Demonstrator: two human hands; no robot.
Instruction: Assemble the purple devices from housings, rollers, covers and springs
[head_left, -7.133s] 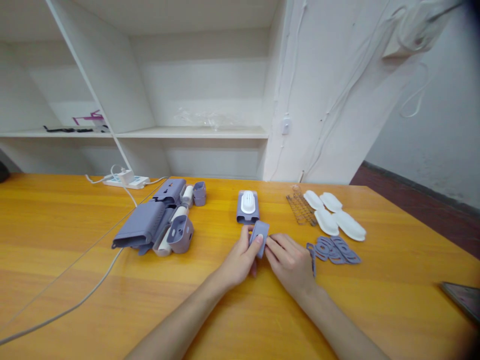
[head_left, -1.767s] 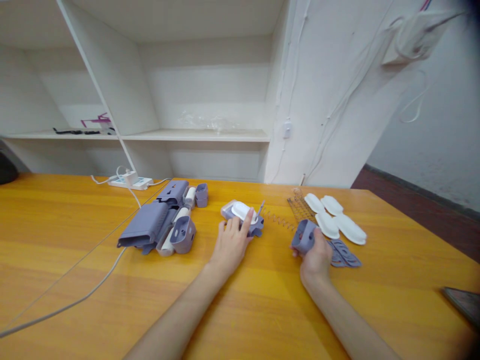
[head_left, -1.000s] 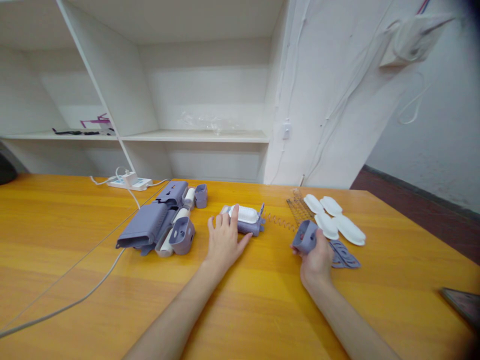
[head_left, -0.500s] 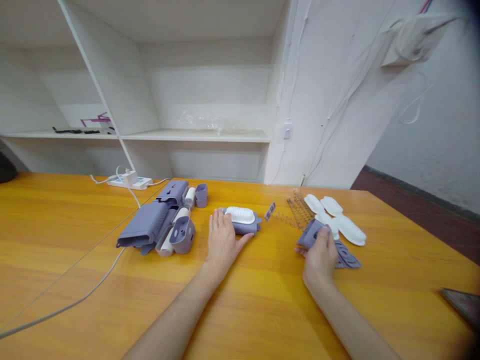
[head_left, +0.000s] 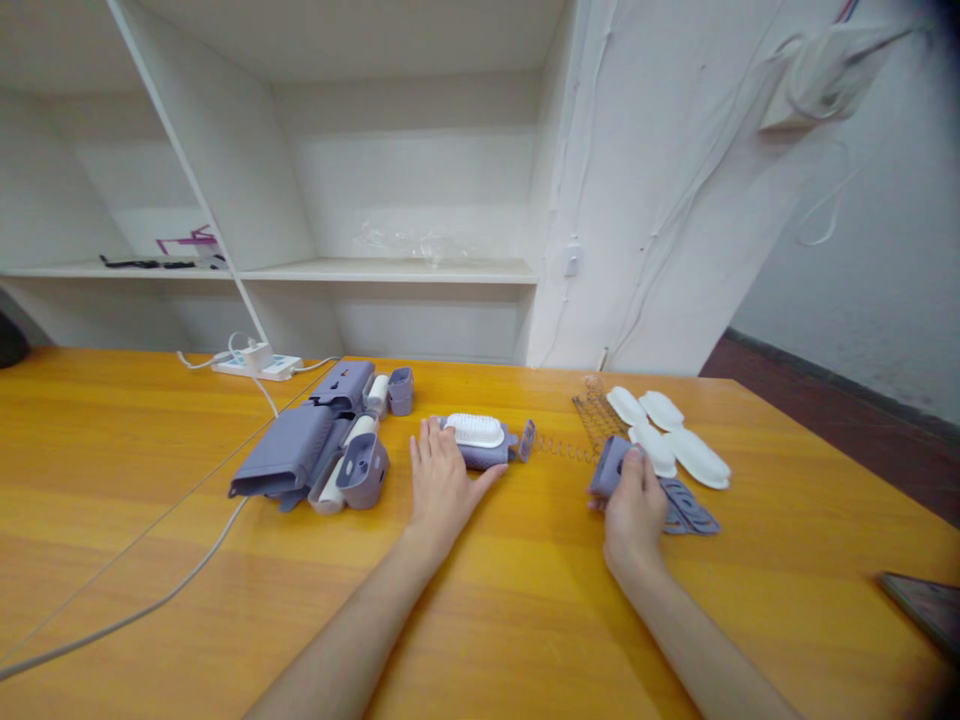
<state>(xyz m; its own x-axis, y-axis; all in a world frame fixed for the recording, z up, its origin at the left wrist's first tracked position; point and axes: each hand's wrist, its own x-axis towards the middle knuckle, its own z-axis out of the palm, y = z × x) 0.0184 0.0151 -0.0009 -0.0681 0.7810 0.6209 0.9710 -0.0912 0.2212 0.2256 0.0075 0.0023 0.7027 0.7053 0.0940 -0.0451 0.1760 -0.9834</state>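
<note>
A purple plastic body [head_left: 486,457] with a white ribbed oval top piece [head_left: 475,430] lies in the middle of the table. Spread fingers of my left hand [head_left: 441,478] rest at its left end, thumb stretched along the near side. In my right hand [head_left: 636,505] is a hollow purple plastic housing [head_left: 609,464], gripped between thumb and fingers. A thin coil spring [head_left: 562,448] reaches left from the housing to a small purple end plate [head_left: 527,440]. This plate is close to the body's right end; whether they touch I cannot tell.
White oval pieces [head_left: 697,458] and more springs [head_left: 598,415] lie beyond my right hand, flat purple cut-out plates [head_left: 690,508] beside it. Purple housings [head_left: 281,450] and cups [head_left: 364,470] stand left. A power strip [head_left: 259,363] with cables and a dark flat device [head_left: 922,605] are on the table.
My right hand has shifted slightly left with the housing. The end plate has swung down and left, closer to the body, and the spring looks straighter. My left hand stays nearly in place.
</note>
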